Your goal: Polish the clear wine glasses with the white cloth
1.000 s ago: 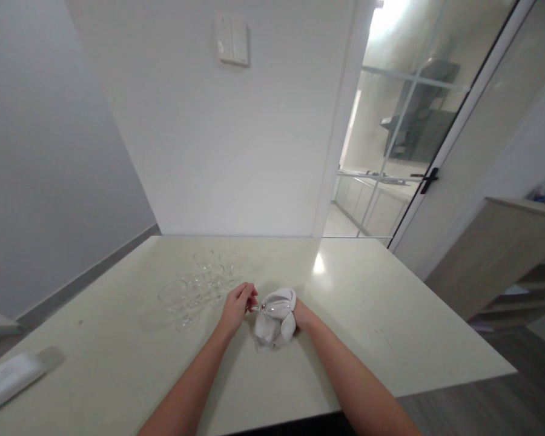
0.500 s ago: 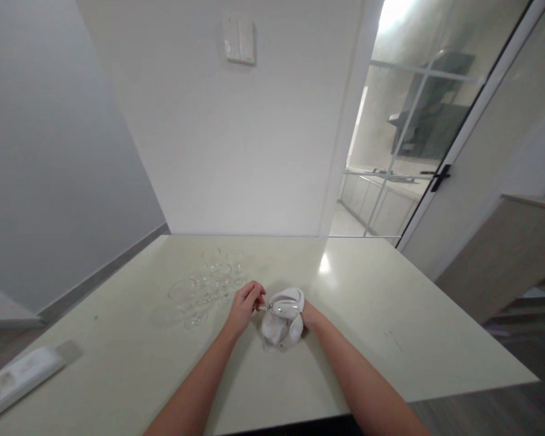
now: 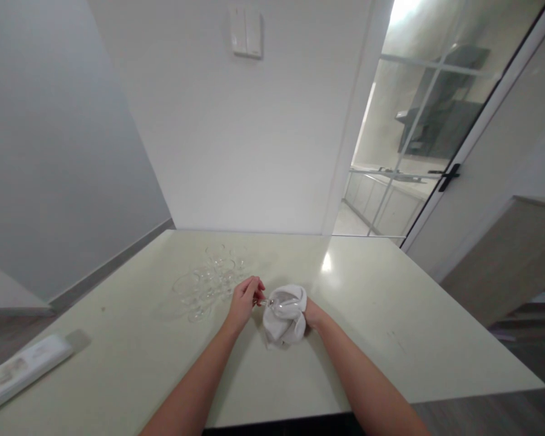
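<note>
Clock directions are taken from the cloth, with 12 toward the wall. The largest item noted is the pale, glossy tabletop (image 3: pixel 367 363), by which the glassware and cloth are carried. Its far edge is met by the white wall (image 3: pixel 254 151) at 12 o'clock. A glazed door (image 3: pixel 418 139), divided by white bars, is seen at 1 o'clock, and a wooden shelf unit (image 3: pixel 495 266) between 2 and 3 o'clock. A white oblong object (image 3: pixel 22 369) is found on the tabletop between 8 and 9 o'clock, cut off by the left border of the view. Several clear stemmed glasses (image 3: pixel 209 281) are grouped closely at 10 o'clock; their exact count cannot be established.

The bunched, off-white cloth (image 3: pixel 281 327) is located between the hands, near the middle of the tabletop. The right hand (image 3: pixel 313 313) is placed at its 3 o'clock side; its fingers are hidden by the fabric, and their state cannot be told. The left hand (image 3: pixel 244 298) is positioned at 9 to 10 o'clock, its fingers closed around the stem end of a clear wine glass (image 3: pixel 281 308). This glass is held tilted well over, its bowl pointed toward 3 o'clock and partly wrapped by the cloth.
</note>
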`<control>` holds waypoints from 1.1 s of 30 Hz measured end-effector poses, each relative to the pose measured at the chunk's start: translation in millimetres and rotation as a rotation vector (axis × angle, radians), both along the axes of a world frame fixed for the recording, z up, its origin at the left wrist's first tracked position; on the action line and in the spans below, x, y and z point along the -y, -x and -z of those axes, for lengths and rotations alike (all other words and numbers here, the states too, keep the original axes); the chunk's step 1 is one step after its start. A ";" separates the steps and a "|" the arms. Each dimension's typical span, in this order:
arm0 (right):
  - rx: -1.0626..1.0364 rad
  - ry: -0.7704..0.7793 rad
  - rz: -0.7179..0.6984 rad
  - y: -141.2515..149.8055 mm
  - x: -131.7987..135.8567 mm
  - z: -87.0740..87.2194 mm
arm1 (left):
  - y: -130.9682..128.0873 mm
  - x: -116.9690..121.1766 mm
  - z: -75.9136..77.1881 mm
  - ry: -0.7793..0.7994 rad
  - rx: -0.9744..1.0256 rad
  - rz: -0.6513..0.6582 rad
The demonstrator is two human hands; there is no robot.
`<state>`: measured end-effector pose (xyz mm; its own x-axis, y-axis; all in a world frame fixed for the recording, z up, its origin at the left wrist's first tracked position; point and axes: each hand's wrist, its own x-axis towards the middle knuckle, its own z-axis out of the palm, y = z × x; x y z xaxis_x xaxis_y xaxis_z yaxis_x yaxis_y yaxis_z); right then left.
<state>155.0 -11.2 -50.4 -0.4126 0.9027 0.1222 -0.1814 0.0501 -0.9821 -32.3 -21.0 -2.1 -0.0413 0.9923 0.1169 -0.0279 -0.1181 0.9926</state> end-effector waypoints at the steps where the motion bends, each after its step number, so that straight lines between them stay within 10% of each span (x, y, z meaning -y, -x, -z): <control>1: -0.026 0.020 -0.002 0.5 0.5 -0.5 | -0.3 0.2 -0.3 0.004 0.004 0.000; 33: -0.047 0.051 0.047 4.9 2.4 -6.8 | 0.1 -2.3 2.7 0.018 0.039 0.026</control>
<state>150.1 -13.7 -43.6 -0.3649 0.9263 0.0941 -0.2263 0.0098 -0.9740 -32.3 -18.7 -4.8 -0.0197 0.9951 0.0974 -0.0698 -0.0985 0.9927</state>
